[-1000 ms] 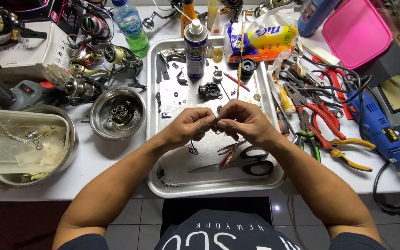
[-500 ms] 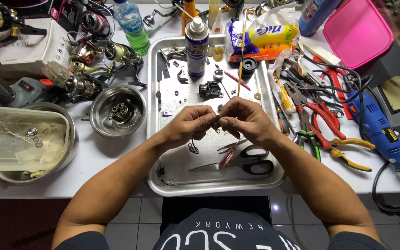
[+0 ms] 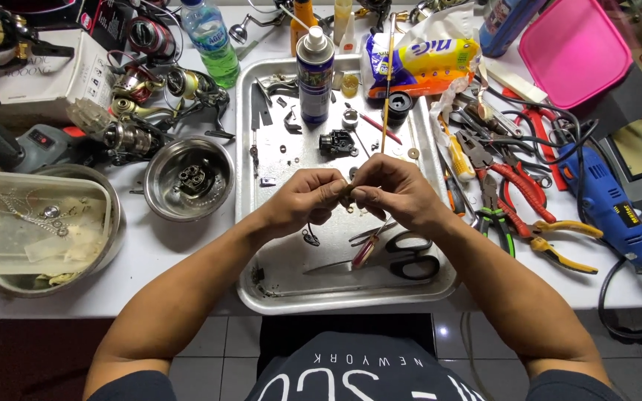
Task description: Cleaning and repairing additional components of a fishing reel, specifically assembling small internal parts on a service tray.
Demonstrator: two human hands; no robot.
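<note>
hands (image 3: 351, 194) pinching small part (image 3: 348, 190), metal tray (image 3: 440, 276)

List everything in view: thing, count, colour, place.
tray: 1, silver, centre of table
small part: 1, dark, pinched between both hands
spray can: 1, blue with white cap, tray top
scissors: 1, black handles, tray bottom right
screwdriver: 1, red handle, beside scissors
bottle: 1, green, top left
steel bowl: 1, silver, left of tray
plastic box: 1, clear, far left
pliers: several, red and yellow handles, right of tray
rotary tool: 1, blue, far right
lid: 1, pink, top right
left hand: fingers closed on small part
right hand: fingers closed on small part
</note>
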